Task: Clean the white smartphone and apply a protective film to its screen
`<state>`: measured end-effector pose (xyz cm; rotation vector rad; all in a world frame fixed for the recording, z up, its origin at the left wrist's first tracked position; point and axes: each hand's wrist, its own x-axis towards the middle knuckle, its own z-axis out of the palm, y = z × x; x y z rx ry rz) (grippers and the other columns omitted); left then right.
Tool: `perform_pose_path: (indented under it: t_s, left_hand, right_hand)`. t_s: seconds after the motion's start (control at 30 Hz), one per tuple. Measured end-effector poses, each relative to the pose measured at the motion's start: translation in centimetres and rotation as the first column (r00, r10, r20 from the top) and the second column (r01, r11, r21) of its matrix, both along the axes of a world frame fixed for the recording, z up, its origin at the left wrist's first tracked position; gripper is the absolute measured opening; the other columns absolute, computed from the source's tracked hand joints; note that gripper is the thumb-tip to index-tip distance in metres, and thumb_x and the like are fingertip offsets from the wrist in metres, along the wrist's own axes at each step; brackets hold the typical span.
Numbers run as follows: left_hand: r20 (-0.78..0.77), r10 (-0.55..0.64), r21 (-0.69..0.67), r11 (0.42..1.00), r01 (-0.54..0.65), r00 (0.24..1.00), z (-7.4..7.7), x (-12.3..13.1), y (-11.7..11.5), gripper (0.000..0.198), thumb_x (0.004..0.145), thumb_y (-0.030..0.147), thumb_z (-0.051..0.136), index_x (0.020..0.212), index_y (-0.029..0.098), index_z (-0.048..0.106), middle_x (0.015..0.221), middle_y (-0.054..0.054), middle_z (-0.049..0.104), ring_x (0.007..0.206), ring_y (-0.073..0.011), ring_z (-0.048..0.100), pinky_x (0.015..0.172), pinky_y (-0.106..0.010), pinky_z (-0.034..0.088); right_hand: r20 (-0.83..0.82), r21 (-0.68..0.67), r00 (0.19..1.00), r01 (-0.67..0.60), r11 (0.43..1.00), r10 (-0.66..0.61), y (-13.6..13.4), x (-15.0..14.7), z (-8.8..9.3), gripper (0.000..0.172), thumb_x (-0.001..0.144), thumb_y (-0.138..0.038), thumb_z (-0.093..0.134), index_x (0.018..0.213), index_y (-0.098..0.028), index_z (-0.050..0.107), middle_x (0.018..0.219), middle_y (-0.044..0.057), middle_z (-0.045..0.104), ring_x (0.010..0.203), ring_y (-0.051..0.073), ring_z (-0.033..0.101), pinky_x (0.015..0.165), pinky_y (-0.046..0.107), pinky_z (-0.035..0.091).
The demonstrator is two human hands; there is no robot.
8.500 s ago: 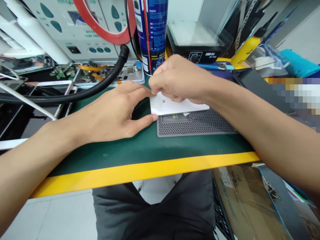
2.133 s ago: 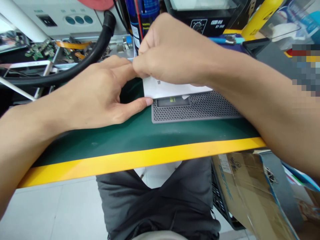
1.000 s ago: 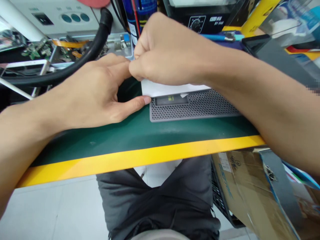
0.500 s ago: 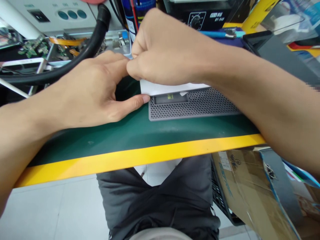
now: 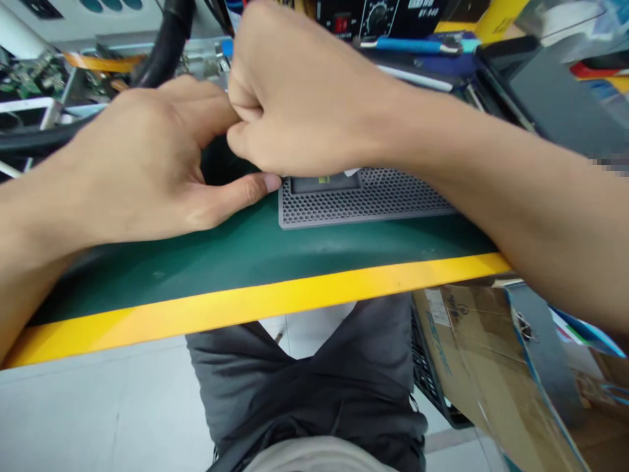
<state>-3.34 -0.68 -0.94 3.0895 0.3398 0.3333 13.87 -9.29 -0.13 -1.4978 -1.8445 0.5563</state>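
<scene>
A grey honeycomb mat (image 5: 373,196) lies on the green bench top, with a shallow recess holding small yellow-green print at its left end. My left hand (image 5: 162,157) has its thumb stretched out to the mat's upper left corner. Its other fingers reach forward, apart from the thumb, and their tips disappear behind my right hand. Closed in a tight pinch, my right hand (image 5: 295,105) is above the mat's far left part. Whatever its fingers hold is hidden. Only a tiny white corner (image 5: 352,172) shows below that hand.
Behind my hands stand a black unit (image 5: 378,19) with a dial and a red switch, and a thick black hose (image 5: 170,46). A blue pen-like tool (image 5: 410,46) lies beyond my right wrist. The bench's yellow edge (image 5: 260,298) runs in front; a cardboard box (image 5: 486,367) sits below right.
My right hand has shifted left and slightly toward me, covering most of a white flat piece that was visible on the mat. The whole view has shifted a little. My left hand keeps its pose.
</scene>
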Motion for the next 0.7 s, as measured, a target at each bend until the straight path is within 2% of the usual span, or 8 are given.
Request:
perform_pose_path:
  t_s: [0.1,0.23,0.3,0.4,0.5,0.7]
  left_hand:
    - [0.016,-0.005,-0.017,1.0,0.006,1.0,0.0,0.0,-0.2,0.053,0.085,0.063,0.04,0.097,0.015,0.059,0.088,-0.001,0.049,0.086,-0.0168,0.053,0.082,-0.037,0.044]
    - [0.04,-0.042,-0.055,0.997,0.044,0.998,0.0,0.0,-0.2,0.058,0.085,0.064,0.045,0.102,0.012,0.062,0.085,-0.001,0.048,0.088,-0.0189,0.055,0.089,-0.041,0.045]
    - [0.051,-0.056,-0.076,0.995,0.06,0.997,0.0,-0.1,-0.1,0.06,0.086,0.063,0.046,0.114,0.013,0.062,0.089,-0.002,0.051,0.095,-0.0225,0.057,0.092,-0.043,0.046]
    - [0.058,-0.076,-0.141,0.986,0.083,0.995,0.0,-0.2,0.0,0.059,0.088,0.059,0.052,0.127,0.015,0.057,0.105,-0.006,0.058,0.107,-0.027,0.056,0.1,-0.045,0.043]
    - [0.067,-0.078,-0.216,0.972,0.091,0.995,-0.1,-0.3,0.1,0.056,0.088,0.056,0.057,0.125,0.013,0.058,0.107,-0.008,0.057,0.112,-0.0297,0.054,0.106,-0.048,0.038]
    - [0.058,-0.094,-0.181,0.978,0.104,0.994,-0.1,-0.5,0.3,0.043,0.09,0.047,0.058,0.119,0.016,0.06,0.095,-0.005,0.055,0.101,-0.0265,0.056,0.098,-0.043,0.044]
  right_hand:
    - [0.194,0.175,0.981,-0.018,0.984,-0.016,-0.1,-0.1,0.3,0.033,0.069,-0.007,0.051,0.063,-0.023,0.023,0.066,-0.004,0.028,0.065,0.008,0.027,0.053,0.028,0.012]
    - [0.236,0.093,0.97,0.04,0.995,-0.061,-0.4,-0.3,0.9,0.038,0.071,-0.006,0.052,0.051,-0.02,0.022,0.056,-0.004,0.008,0.053,0.007,0.011,0.048,0.03,0.003]
    - [0.181,0.074,0.98,0.075,0.994,-0.087,-0.4,-0.4,1.1,0.037,0.07,-0.005,0.051,0.047,-0.018,0.025,0.056,-0.003,0.007,0.051,0.006,0.01,0.045,0.028,0.003]
    - [0.045,0.064,0.997,0.066,0.996,-0.068,-0.3,-0.5,1.2,0.032,0.072,-0.009,0.053,0.046,-0.017,0.036,0.055,-0.004,0.01,0.049,0.004,0.015,0.04,0.023,0.008]
    - [-0.073,0.017,0.997,0.024,1.0,-0.023,-0.2,-0.7,1.1,0.031,0.074,-0.01,0.055,0.046,-0.018,0.043,0.052,-0.006,0.015,0.046,0.005,0.021,0.038,0.024,0.016]
    - [-0.288,-0.048,0.957,0.008,0.999,-0.022,-0.1,-1.4,1.0,0.041,0.071,-0.005,0.057,0.042,-0.022,0.033,0.045,-0.006,0.023,0.042,0.008,0.028,0.038,0.027,0.021]
